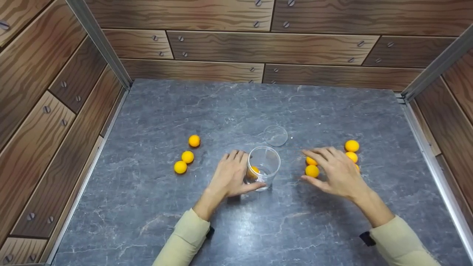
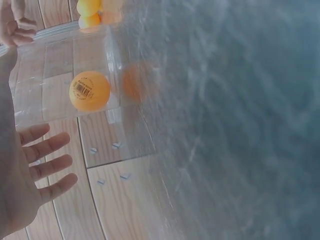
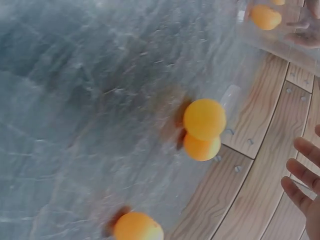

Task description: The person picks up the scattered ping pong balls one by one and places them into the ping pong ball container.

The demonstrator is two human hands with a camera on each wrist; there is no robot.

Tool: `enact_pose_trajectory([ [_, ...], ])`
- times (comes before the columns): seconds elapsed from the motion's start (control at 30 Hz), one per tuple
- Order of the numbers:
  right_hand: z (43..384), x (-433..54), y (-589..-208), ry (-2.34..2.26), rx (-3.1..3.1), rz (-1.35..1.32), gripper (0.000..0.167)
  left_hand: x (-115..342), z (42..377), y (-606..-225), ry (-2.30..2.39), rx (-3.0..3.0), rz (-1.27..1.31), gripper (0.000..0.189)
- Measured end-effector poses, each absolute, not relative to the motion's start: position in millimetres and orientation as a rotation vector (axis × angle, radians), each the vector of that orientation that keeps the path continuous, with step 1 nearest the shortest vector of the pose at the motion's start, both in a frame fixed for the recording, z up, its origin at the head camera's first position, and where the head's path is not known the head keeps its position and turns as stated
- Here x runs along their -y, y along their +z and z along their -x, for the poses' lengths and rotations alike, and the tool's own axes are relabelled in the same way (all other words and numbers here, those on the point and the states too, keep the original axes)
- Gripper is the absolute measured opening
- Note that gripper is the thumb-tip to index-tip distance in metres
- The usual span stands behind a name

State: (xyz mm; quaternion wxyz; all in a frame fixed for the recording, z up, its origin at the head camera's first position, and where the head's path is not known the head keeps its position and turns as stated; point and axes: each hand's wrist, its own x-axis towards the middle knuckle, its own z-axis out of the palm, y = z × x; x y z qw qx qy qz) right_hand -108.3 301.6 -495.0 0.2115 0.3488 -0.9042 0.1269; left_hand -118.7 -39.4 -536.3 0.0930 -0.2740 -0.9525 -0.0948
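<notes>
A clear plastic cup [image 1: 264,162] stands upright with one orange ping-pong ball [image 2: 90,91] inside, near its bottom. My left hand [image 1: 232,175] rests against the cup's left side, its thumb across the front and its fingers extended and spread in the left wrist view. Over on the right, my right hand [image 1: 338,173] hovers with thumb and fingers apart around a pair of orange balls [image 1: 312,171], which sit on the table. In the right wrist view its fingers [image 3: 302,172] are spread and clear of the two balls [image 3: 204,119].
Behind the cup lies a clear round disc [image 1: 275,136]. Three orange balls [image 1: 187,157] form a slanted row at left. More balls [image 1: 351,146] sit beyond my right hand, partly covered by it. Wood-patterned walls [image 1: 273,48] enclose the grey marbled table [image 1: 236,107].
</notes>
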Motion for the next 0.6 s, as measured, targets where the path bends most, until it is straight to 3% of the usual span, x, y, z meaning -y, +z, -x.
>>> enact_pose_trajectory([
  [0.6, 109, -330, -531, 0.153, 2.621, -0.840, 0.070, 39, 119, -537, -0.277, 2.819, 0.804, 0.099],
])
